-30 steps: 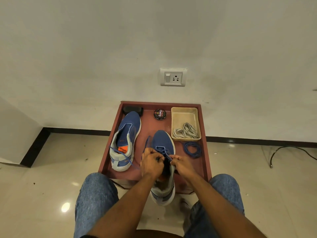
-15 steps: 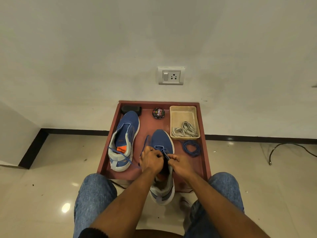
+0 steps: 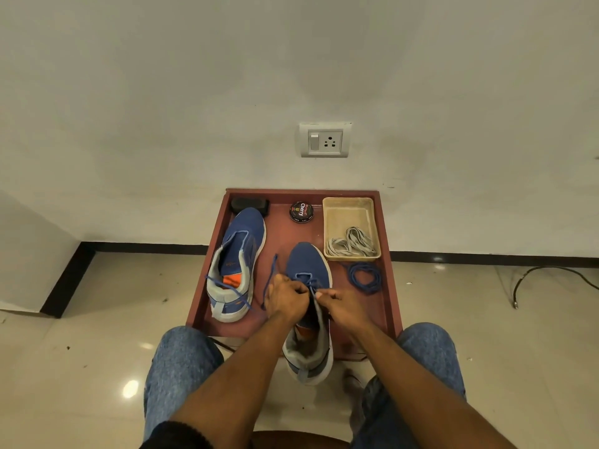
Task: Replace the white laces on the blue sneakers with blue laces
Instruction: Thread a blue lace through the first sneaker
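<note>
Blue lace [image 3: 270,280] is being threaded through the near sneaker [image 3: 309,306], which lies toe-away on the reddish desk [image 3: 387,286] with its heel hanging over the front edge between the person's knees. From the head view, the only one, the step in hand looks like the lacing of the lower eyelets: a first crossing already shows over the tongue. The left hand [image 3: 285,298] is curled at the sneaker's left side and seems to grip the lace, whose free length loops up and back beside it. The right hand [image 3: 343,307] pinches the lace end with thumb and fingertip right at the eyelets, touching the shoe's upper.

Beside it on the left lies the second sneaker [image 3: 236,264], a blue lace trailing loosely across its heel, so it appears only partly done. The white laces [image 3: 351,244] sit bundled in a tan tray [image 3: 348,207] at the far right, and a spare coil of blue lace [image 3: 364,277] lies just in front of that tray. A shoe-polish tin [image 3: 301,211] and a dark brush [image 3: 249,205] stand at the back.

Next, I judge, the pinched end must be pushed through the next eyelet and drawn snug, with the slack evened on both sides.
</note>
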